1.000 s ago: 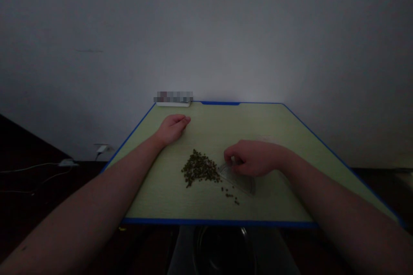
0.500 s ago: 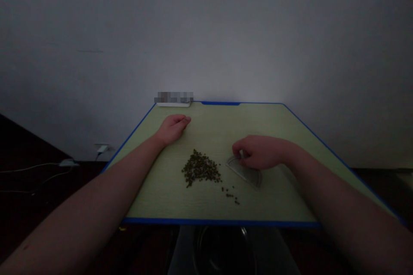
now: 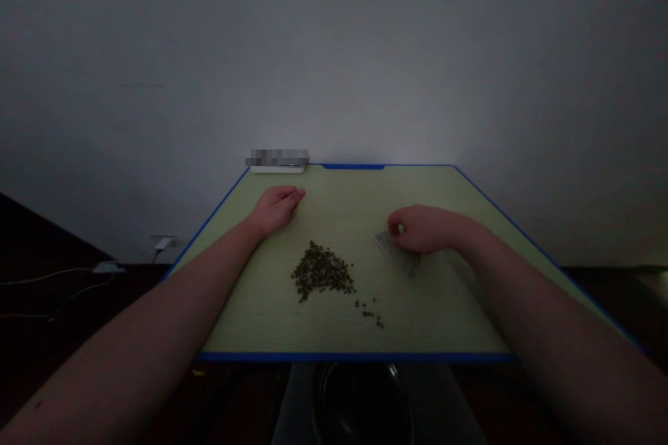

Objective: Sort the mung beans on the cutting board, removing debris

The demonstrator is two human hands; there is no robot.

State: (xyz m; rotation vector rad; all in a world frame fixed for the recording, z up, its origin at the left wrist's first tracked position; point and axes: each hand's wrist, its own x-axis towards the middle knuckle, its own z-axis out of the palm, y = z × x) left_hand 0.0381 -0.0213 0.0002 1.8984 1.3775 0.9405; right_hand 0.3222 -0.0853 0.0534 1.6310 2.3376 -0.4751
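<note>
A pile of small greenish-brown grains, like beans or seeds, lies on the pale table; several stray ones trail off to its lower right. To the right of the pile, my right hand pinches a clear protractor. The protractor's straight edge faces the pile, and part of it is hidden under my fingers. My left hand rests on the table beyond the pile, to the left. Its fingers are curled together, and whether anything is inside them is hidden.
The table has a blue rim. A white object with a blurred-out top sits at its far left corner. Below the near edge stands a dark round pot or bowl. A charger and white cables are at the left by the wall.
My right hand has moved away from me and slightly right, carrying the protractor farther from the stray grains. My left hand and the pile have stayed in place; the view has shifted slightly.
</note>
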